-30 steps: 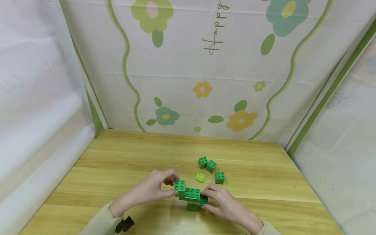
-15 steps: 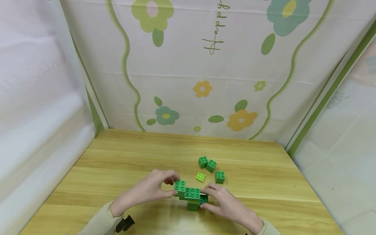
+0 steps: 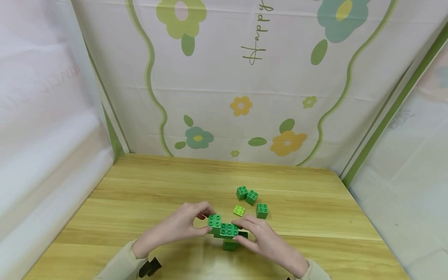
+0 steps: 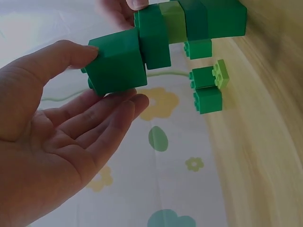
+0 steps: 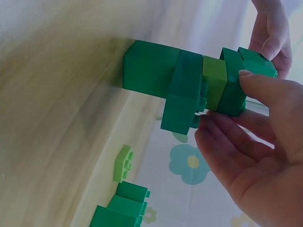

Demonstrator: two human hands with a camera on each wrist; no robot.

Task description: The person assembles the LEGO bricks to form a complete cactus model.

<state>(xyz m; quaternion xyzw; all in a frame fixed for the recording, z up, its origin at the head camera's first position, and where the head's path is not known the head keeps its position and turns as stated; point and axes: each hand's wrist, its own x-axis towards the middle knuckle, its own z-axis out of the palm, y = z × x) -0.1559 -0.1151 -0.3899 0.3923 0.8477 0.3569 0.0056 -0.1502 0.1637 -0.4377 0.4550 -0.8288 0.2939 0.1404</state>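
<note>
A stack of green toy building bricks stands upright on the table. In the right wrist view, the bottom brick carries a brick jutting to one side, then a light-green brick, a longer brick and an offset top brick. My left hand pinches that top brick between thumb and fingers. My right hand holds the longer brick, thumb on the near side and fingers on the far side. It partly hides the jutting brick in the head view.
Behind the stack lie a thin light-green brick and several loose green bricks: a pair touching and one apart to the right. A flower-printed cloth hangs at the back of the wooden table.
My right hand has moved slightly left and up, from the jutting brick to the longer brick above it. The left hand stays on the top brick.
</note>
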